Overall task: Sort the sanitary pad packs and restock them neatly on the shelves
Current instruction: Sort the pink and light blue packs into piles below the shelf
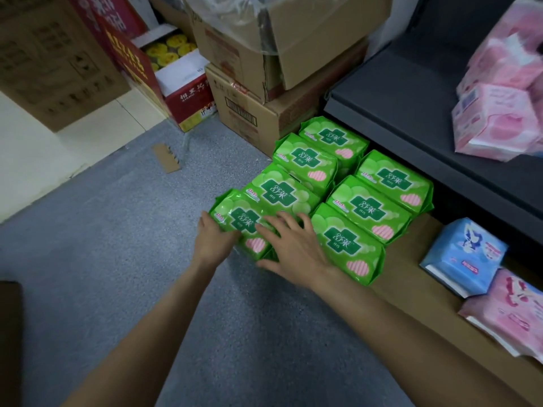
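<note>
- The green packs [323, 198] sit in two rows at the front edge of the bottom shelf [411, 295], some of the outer row seeming to rest on the floor [117, 245] just in front of that edge; exactly where shelf ends and floor begins under them cannot be told.
- The step in hand looks like squaring up the green batch: both hands work on the nearest pack [241, 224], at the near end of the outer row.
- The left hand [213, 236] presses against that pack's left end, fingers wrapped round its edge, so its grip has hold of the pack.
- The right hand [293, 248] lies flat over the pack's right side with fingers spread and straight; its grip is wide open and closes on nothing, only pressing down.
- The inner row of three packs [379, 210] lies further back under the dark upper shelf [411, 92], touching one another end to end.
- A blue pack [464, 257] and a pink pack [511, 312] lie further along the same bottom shelf towards its right end, apart from the green ones.
- More pink packs [499, 113] are piled loosely on the upper shelf.
- Cartons [264, 92] stand stacked beyond the far end of the green rows.
- The next move probably calls for sliding the near pack snug against its neighbour, keeping its printed face up and its ends in line with the row.
- After that, judging by the loose blue and pink packs, sorting by colour remains to be done.
</note>
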